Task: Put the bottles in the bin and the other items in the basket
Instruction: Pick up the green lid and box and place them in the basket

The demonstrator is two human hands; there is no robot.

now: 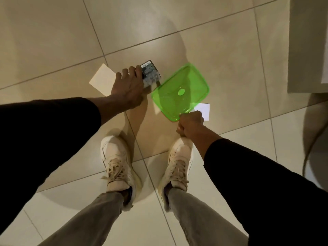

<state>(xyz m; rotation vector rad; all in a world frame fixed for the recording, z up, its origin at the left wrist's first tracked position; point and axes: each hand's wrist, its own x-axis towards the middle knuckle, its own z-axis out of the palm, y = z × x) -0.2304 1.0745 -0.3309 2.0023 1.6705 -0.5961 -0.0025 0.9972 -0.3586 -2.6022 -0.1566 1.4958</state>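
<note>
Lid (179, 89), green, see-through: right of centre, tilted over the floor (221, 50). Its near corner is clamped in my right hand (190, 124), fingers curled round it. Nothing lies on it.
Box (150, 73), dark, printed: just left of the lid, farther off. My left hand (127, 87) grips its left side, fingers curled over the top. Contents not visible.
Left card (102, 79), white: on the floor, beside my left hand.
Right card (204, 110), white: on the floor, just beyond my right hand.
Step, as I judge: gathering non-bottle items. Next: lift both, carry to the basket.
Bin, basket: neither in view.
Bottles: none seen.
</note>
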